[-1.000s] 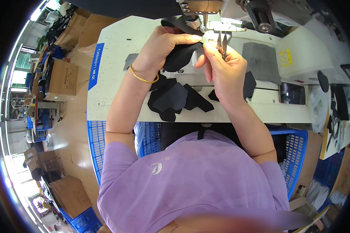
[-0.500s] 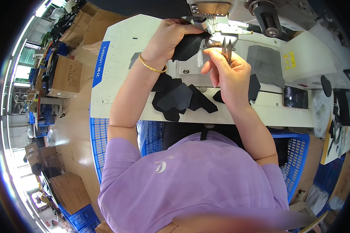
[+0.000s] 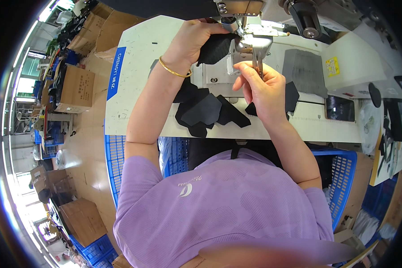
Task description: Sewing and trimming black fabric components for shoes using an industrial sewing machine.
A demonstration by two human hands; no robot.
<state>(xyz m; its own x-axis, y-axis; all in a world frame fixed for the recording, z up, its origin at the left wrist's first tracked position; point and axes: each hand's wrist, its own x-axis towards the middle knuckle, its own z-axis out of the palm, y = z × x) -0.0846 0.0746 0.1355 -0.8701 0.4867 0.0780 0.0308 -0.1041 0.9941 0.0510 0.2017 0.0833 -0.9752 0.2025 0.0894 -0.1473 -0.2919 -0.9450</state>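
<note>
At the sewing machine [image 3: 242,9], my left hand [image 3: 196,39] pinches a black fabric piece [image 3: 215,49] close to the needle area; some fingertips are hidden behind the machine head. My right hand [image 3: 264,85] is closed around a small pair of thread snips [image 3: 258,62], their blades pointing up beside the machine's metal sewing bed. Below my hands, several dark cut fabric pieces [image 3: 203,109] lie overlapping on the white table [image 3: 143,111]. Another dark piece [image 3: 291,96] sticks out beside my right wrist.
A stack of grey fabric panels [image 3: 304,71] lies to the right of the machine bed. Beyond it are a dark display panel [image 3: 340,108] and the white machine housing [image 3: 355,67]. Blue plastic baskets [image 3: 341,178] stand under the table edge. Cardboard boxes [image 3: 76,89] are on the floor at left.
The snips' blades have come closer together and tipped slightly, and my right hand has shifted a little. My left hand still holds the black piece, raised slightly toward the machine.
</note>
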